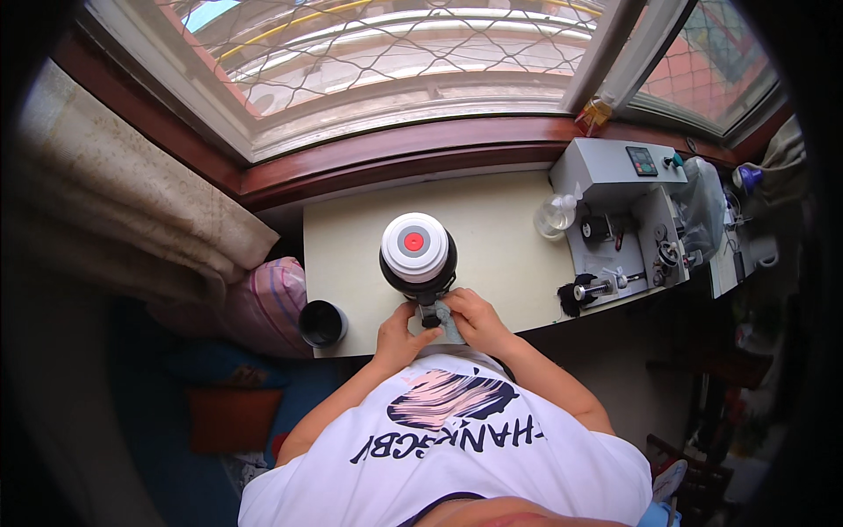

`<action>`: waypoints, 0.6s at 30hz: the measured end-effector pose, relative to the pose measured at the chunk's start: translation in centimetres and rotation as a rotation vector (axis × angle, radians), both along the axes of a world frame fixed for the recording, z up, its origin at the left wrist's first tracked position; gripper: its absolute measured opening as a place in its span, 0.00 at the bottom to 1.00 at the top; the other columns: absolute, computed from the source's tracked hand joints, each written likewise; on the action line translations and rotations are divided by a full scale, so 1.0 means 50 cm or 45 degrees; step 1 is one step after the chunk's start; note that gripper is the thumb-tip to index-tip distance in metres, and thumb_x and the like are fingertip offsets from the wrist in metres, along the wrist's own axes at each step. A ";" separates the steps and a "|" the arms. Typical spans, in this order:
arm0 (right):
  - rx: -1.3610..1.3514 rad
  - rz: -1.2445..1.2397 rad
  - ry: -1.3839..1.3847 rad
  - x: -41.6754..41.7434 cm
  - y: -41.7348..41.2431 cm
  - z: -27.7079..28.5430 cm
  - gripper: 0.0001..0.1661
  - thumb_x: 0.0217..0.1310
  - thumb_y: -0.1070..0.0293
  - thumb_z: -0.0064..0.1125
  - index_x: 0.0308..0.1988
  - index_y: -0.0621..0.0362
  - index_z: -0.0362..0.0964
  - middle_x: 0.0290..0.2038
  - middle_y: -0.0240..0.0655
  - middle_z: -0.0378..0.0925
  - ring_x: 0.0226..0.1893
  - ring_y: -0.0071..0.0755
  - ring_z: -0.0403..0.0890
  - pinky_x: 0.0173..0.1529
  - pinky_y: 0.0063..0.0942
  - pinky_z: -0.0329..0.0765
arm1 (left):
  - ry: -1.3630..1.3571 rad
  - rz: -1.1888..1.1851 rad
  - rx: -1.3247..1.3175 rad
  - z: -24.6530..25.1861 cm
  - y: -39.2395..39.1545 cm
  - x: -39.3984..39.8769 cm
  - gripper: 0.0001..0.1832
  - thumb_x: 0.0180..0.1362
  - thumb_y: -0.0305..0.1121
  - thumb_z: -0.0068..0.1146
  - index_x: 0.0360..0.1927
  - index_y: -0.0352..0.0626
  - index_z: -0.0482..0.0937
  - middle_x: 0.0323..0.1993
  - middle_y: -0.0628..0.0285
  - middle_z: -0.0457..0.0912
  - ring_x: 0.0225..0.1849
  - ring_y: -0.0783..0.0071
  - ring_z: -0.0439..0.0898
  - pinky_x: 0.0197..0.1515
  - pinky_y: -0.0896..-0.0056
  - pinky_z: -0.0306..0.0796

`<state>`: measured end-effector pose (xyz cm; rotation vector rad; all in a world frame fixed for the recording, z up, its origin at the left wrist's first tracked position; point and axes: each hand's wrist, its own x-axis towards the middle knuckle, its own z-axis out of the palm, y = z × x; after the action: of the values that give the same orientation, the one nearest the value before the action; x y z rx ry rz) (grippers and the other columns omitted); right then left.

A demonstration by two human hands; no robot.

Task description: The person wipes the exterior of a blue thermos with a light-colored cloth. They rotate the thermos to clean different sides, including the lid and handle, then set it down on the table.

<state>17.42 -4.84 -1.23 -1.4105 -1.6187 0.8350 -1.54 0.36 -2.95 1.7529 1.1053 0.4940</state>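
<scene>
A black vacuum flask [431,284] stands upright on the cream tabletop, topped by a white stopper [414,245] with a red button. From its near side a dark handle or strap fitting [430,315] points toward me. My left hand [399,337] grips this fitting from the left, thumb along its near end. In my right hand [479,321] is a grey-blue cloth [449,323], pressed against the fitting's right side. A dark cup [323,324], seemingly the flask's lid, sits at the table's left edge, its hollow upward. The flask's lower body is hidden beneath its top.
A clear pump bottle [555,216] stands beside a grey box unit [619,161] holding sewing-machine parts [596,288] on the right. Behind the table [494,204] runs a red-brown window sill [408,146]. A patterned curtain [125,178] and pink-striped bedding [276,296] border the left.
</scene>
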 end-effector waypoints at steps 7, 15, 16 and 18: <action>0.072 -0.012 -0.398 -0.002 0.011 -0.006 0.20 0.47 0.82 0.53 0.43 0.55 0.75 0.39 0.36 0.74 0.39 0.45 0.75 0.40 0.38 0.75 | 0.006 0.019 0.028 0.000 0.001 -0.003 0.34 0.43 0.47 0.72 0.50 0.37 0.74 0.46 0.51 0.80 0.49 0.57 0.79 0.49 0.63 0.72; -0.032 -0.037 -0.558 0.000 0.004 -0.074 0.20 0.51 0.75 0.52 0.45 0.45 0.75 0.37 0.33 0.73 0.40 0.41 0.75 0.39 0.38 0.76 | -0.039 0.044 0.037 0.008 0.001 -0.001 0.33 0.42 0.45 0.73 0.49 0.37 0.75 0.47 0.53 0.80 0.49 0.59 0.80 0.48 0.64 0.73; -0.107 -0.010 -0.666 0.010 -0.003 -0.099 0.20 0.52 0.74 0.52 0.45 0.44 0.75 0.37 0.33 0.73 0.40 0.41 0.75 0.39 0.38 0.76 | -0.036 0.040 0.056 0.009 0.002 -0.001 0.33 0.42 0.45 0.73 0.49 0.37 0.75 0.47 0.53 0.80 0.49 0.59 0.80 0.48 0.64 0.73; -0.360 0.191 -0.952 0.040 -0.033 -0.206 0.18 0.56 0.68 0.49 0.46 0.39 0.75 0.36 0.33 0.73 0.41 0.41 0.76 0.40 0.39 0.77 | -0.045 0.010 0.084 0.010 0.004 0.003 0.32 0.42 0.44 0.73 0.48 0.38 0.75 0.46 0.54 0.81 0.47 0.60 0.81 0.47 0.65 0.73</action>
<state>19.43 -6.49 -11.53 -1.9716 -2.2460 0.6703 -1.41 0.55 -2.43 1.7906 1.0821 0.5697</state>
